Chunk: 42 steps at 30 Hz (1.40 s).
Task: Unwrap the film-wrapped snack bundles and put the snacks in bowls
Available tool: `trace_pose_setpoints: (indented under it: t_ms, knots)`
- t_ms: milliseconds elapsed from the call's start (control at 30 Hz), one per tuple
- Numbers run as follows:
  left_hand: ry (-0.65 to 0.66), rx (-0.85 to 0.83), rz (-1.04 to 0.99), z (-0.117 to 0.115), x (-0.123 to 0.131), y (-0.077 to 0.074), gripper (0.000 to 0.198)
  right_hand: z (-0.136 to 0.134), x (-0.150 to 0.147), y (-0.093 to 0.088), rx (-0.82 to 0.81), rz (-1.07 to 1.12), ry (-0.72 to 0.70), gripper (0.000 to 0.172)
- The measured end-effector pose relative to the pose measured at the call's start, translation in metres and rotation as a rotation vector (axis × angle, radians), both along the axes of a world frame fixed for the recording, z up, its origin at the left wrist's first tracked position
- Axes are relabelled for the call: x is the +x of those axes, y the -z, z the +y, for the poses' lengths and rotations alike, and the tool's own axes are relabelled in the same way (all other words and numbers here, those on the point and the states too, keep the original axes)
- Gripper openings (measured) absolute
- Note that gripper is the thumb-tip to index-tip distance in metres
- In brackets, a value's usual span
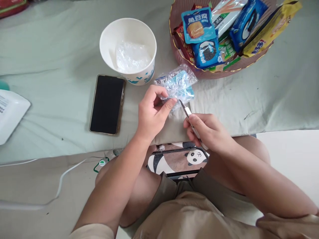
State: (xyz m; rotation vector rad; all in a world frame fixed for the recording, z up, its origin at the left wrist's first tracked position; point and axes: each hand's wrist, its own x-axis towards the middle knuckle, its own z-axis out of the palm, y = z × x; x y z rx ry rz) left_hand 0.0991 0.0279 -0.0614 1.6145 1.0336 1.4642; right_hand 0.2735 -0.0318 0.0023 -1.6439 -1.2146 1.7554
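Note:
My left hand (152, 111) pinches the near edge of a clear plastic snack packet (178, 83) with a blue inner wrapper, holding it just above the green cloth. My right hand (208, 129) is closed round a small knife (187, 113) with a white handle, and the blade tip touches the packet's edge beside my left thumb. Both hands are over the front edge of the table, above my lap.
A white paper bowl (128, 49) with crumpled clear plastic inside stands behind my hands. A black phone (107, 104) lies to its left. A basket (179, 49) full of snack packs sits at the back right. A white object (10, 113) lies at far left.

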Motion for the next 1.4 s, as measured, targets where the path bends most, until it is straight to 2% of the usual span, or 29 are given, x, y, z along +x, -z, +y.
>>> trace_pose_setpoints:
  t_ms: [300,333,400,467,533,633,733,800,867,900,967,1067,1233,1400]
  knots:
    - [0.027,-0.128,-0.254,0.009,-0.002,0.01,0.041,-0.006,0.01,0.001,-0.038,-0.087,-0.115,0.043]
    - [0.036,-0.149,-0.281,0.01,-0.002,0.009,0.042,-0.006,0.015,0.002,0.014,-0.1,-0.136,0.045]
    - [0.038,-0.189,-0.318,0.008,-0.003,0.005,0.042,-0.006,0.027,0.005,0.253,-0.231,-0.152,0.047]
    - [0.044,-0.217,-0.299,0.006,-0.003,0.001,0.041,-0.004,0.042,0.012,0.576,-0.505,-0.13,0.043]
    - [0.08,-0.212,-0.218,0.004,-0.003,0.0,0.04,-0.001,0.058,0.022,0.802,-0.77,-0.097,0.035]
    - [0.162,-0.162,-0.102,0.002,-0.004,0.002,0.036,0.005,0.08,0.034,0.848,-0.951,-0.08,0.031]
    - [0.227,-0.15,-0.074,0.001,-0.004,0.006,0.033,0.01,0.091,0.036,0.831,-1.01,0.003,0.025]
    - [0.232,-0.116,-0.003,0.0,-0.003,0.007,0.039,0.01,0.086,0.03,0.879,-0.945,0.158,0.016]
    - [0.194,-0.061,0.1,-0.001,0.0,0.006,0.043,0.008,0.071,0.024,0.945,-0.739,0.28,0.017]
    - [0.166,-0.039,0.142,-0.002,0.001,0.005,0.043,0.007,0.061,0.022,0.966,-0.62,0.276,0.019]
    - [0.119,-0.027,0.183,-0.004,0.003,0.002,0.042,0.004,0.041,0.022,0.983,-0.476,0.153,0.022]
    - [0.044,-0.043,0.183,-0.006,0.006,-0.002,0.04,0.002,0.018,0.026,0.979,-0.535,0.032,0.03]
    - [-0.068,-0.07,0.145,-0.008,0.008,-0.005,0.04,0.001,0.005,0.029,1.059,-0.566,0.073,0.01]
    - [-0.147,-0.06,0.077,-0.005,0.009,-0.008,0.041,-0.003,0.001,0.025,1.188,-0.433,0.085,0.013]
